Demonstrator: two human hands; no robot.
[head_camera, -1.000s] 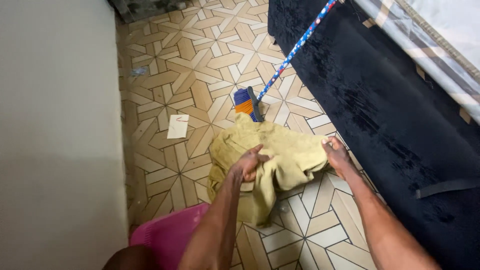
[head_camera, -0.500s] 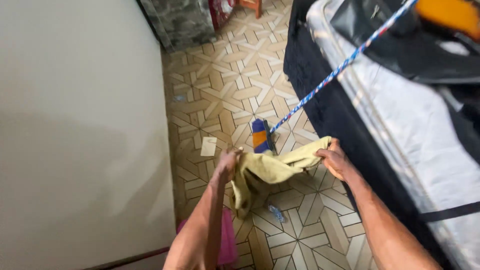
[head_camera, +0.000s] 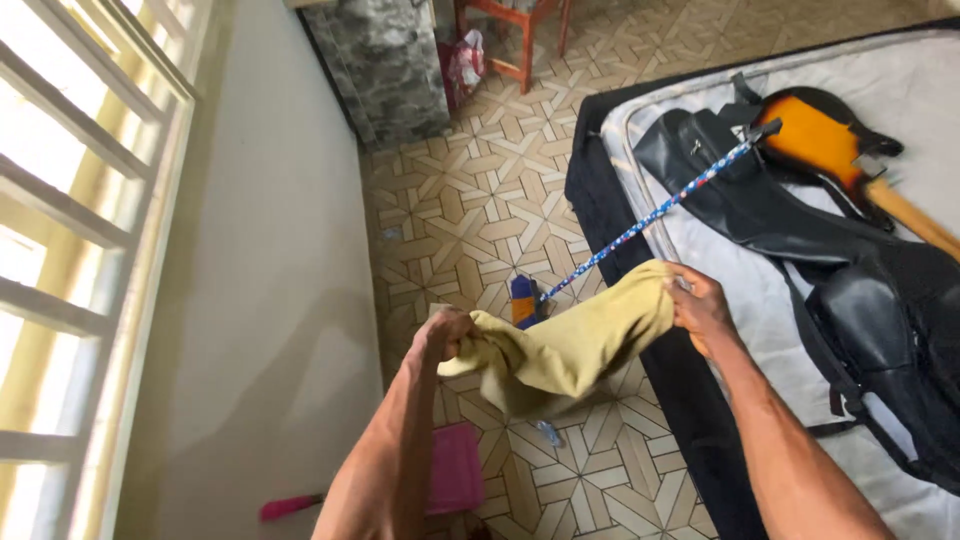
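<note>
Above floor, both hands (head_camera: 445, 333) (head_camera: 700, 305) grip yellow cloth (head_camera: 570, 345) taut; broom (head_camera: 527, 300) (leaning on bed (head_camera: 700, 235)) behind.

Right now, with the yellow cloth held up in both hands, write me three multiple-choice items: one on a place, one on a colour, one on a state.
1. Where does the sunburst electric guitar lie?
A. On the patterned tile floor
B. On the mattress, beside the black gig bag
C. Against the wall under the window

2. What colour is the low plastic tub on the floor below the cloth?
A. Pink
B. Green
C. White

3. How is the soft yellow cloth held?
A. Lying flat on the floor
B. Draped over the broom
C. Stretched in the air between both hands

Answers: 1 B, its body rests on the pale mattress next to the black gig bag. 2 A, it shows pink against the tan tile floor. 3 C, the left hand grips one end and the right hand the other, the middle sagging.
</note>
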